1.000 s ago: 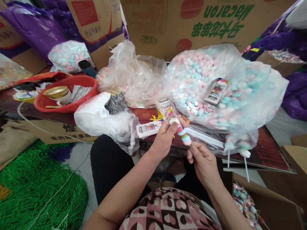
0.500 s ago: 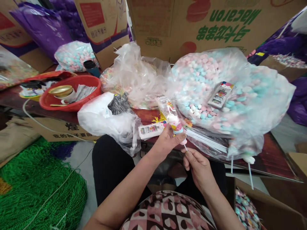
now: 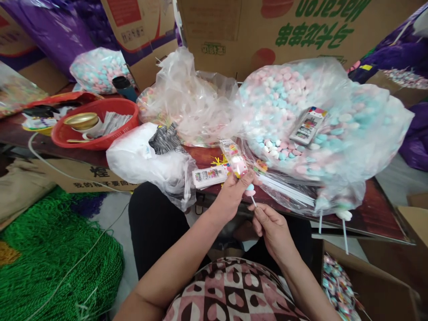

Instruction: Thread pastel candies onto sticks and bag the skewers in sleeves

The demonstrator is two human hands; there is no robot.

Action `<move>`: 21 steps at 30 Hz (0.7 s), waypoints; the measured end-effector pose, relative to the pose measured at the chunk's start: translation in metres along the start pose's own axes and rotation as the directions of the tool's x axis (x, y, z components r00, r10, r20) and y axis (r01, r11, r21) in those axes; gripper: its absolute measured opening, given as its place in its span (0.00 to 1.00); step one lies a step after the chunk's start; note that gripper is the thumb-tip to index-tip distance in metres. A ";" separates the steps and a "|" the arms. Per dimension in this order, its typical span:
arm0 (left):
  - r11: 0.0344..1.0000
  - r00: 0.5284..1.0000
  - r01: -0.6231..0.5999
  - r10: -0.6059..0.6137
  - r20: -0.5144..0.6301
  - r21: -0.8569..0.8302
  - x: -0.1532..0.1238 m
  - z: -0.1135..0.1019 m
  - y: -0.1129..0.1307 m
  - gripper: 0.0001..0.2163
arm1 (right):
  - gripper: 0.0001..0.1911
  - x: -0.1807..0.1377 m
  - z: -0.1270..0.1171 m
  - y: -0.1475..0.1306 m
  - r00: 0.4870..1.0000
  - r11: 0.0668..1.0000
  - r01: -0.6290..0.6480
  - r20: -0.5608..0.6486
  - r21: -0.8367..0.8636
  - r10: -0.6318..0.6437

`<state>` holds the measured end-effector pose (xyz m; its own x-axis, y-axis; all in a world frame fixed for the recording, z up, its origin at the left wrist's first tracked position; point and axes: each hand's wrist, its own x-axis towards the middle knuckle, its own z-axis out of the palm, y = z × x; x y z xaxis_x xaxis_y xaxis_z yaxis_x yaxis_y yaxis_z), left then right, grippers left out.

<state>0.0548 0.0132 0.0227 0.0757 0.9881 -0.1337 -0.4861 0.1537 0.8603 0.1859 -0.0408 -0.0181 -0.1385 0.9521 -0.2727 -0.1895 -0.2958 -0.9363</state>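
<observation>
My left hand (image 3: 234, 191) is closed on a small clear printed wrapper bag (image 3: 230, 151) just past the table's near edge. A white marshmallow shows inside the wrapper above my fingers. Blue and pink marshmallows of the same marshmallow stick (image 3: 250, 192) show below my left thumb. With thumb and fingers pinched, my right hand (image 3: 272, 225) grips the white stick under them. A stack of flat printed wrappers (image 3: 210, 176) lies beside my left hand, with yellow twist ties (image 3: 220, 160) behind it.
A large clear bag of pastel marshmallows (image 3: 277, 98) fills the table's right side, a wrapper pack (image 3: 308, 126) on top. White sticks (image 3: 287, 189) lie in plastic. To the left stands a red basin (image 3: 130, 127). A carton of wrapped candies (image 3: 339, 285) is at lower right.
More of the blue and pink marshmallows shows below my left hand, which has shifted a little along the wrapper. My right hand keeps its pinch on the stick. The view has tilted slightly.
</observation>
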 end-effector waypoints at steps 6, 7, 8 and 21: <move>0.978 0.991 -0.078 0.097 0.091 -0.193 0.007 -0.011 0.027 0.22 | 0.16 -0.002 -0.005 0.000 0.990 0.996 -0.072 0.122 0.057 0.065; 0.976 0.993 -0.083 0.098 0.068 -0.200 0.009 -0.011 0.031 0.22 | 0.16 -0.003 -0.005 0.000 0.982 0.991 -0.107 0.164 0.080 0.093; 0.977 0.995 -0.078 0.088 0.039 -0.200 0.011 -0.010 0.033 0.22 | 0.16 -0.004 -0.005 0.001 0.973 0.985 -0.138 0.199 0.100 0.116; 0.984 0.995 -0.088 0.079 -0.062 -0.156 0.010 -0.007 0.011 0.20 | 0.15 -0.003 -0.004 0.001 0.995 0.998 -0.059 0.088 0.039 0.055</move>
<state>0.0447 0.0251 0.0271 -0.0174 0.9953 -0.0955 -0.6210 0.0641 0.7812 0.1896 -0.0439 -0.0186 -0.2333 0.9238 -0.3037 -0.2184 -0.3541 -0.9093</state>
